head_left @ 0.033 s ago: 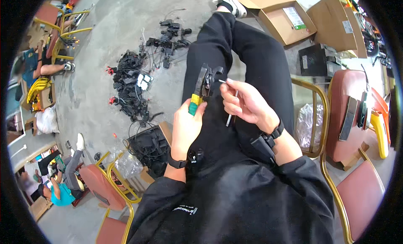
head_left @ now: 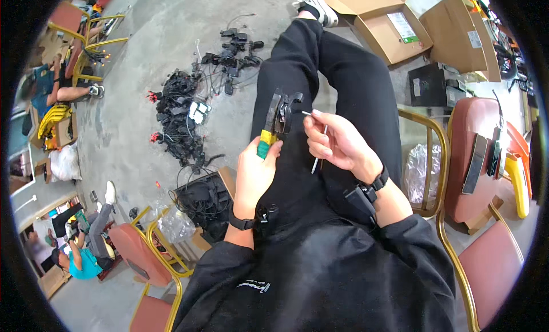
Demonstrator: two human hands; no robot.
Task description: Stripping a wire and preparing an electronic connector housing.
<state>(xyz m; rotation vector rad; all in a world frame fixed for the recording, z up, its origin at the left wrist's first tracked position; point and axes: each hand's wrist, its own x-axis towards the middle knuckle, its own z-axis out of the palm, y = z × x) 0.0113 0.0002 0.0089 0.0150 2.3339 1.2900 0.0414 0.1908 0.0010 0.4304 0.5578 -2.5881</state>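
1. Head view: the left hand (head_left: 257,172) is closed around a yellow-and-green wrapped handle (head_left: 266,142). The black mechanism (head_left: 283,113) at its far end lies toward 1 o'clock from that hand, its long axis between 12 and 1.
2. Head view: the right hand (head_left: 345,143) pinches a thin metal rod (head_left: 315,163), apparently L-shaped. The mechanism sits at 10 o'clock from this hand; the rod's short tip is just beside it, though contact cannot be told. The left hand is nearer.
3. Head view: the rod is smooth, bright and straight-shanked; the mechanism dark, hard-looking, with a curved lever. Soft black trousers (head_left: 360,75) lie beneath; a tangled cable heap (head_left: 177,118) spreads at 10 o'clock.
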